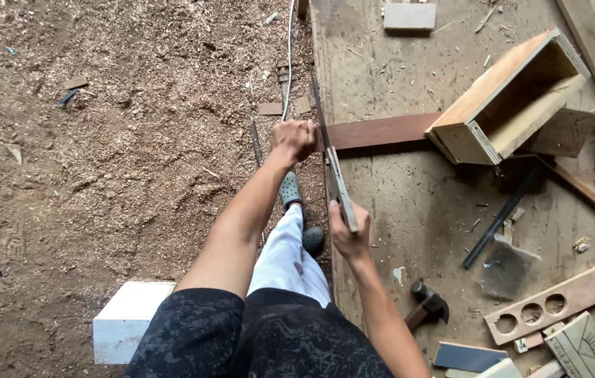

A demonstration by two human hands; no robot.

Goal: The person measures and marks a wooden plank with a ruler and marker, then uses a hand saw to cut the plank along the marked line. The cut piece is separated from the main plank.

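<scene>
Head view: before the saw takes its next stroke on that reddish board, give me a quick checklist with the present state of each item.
1. Left hand holds down the end of the reddish board at the bench edge: ok.
2. Right hand grips the saw by its handle: ok.
3. Left fingers clear of the blade: cannot tell, the hand sits right beside it.
4. Far end of the board weighted: ok, the open wooden box rests on it.
5. Feet clear of the cut line: not ok, a grey shoe stands on the sawdust just below the board's end.
6. Hammer out of the right arm's path: cannot tell, it lies close by the forearm.
</scene>
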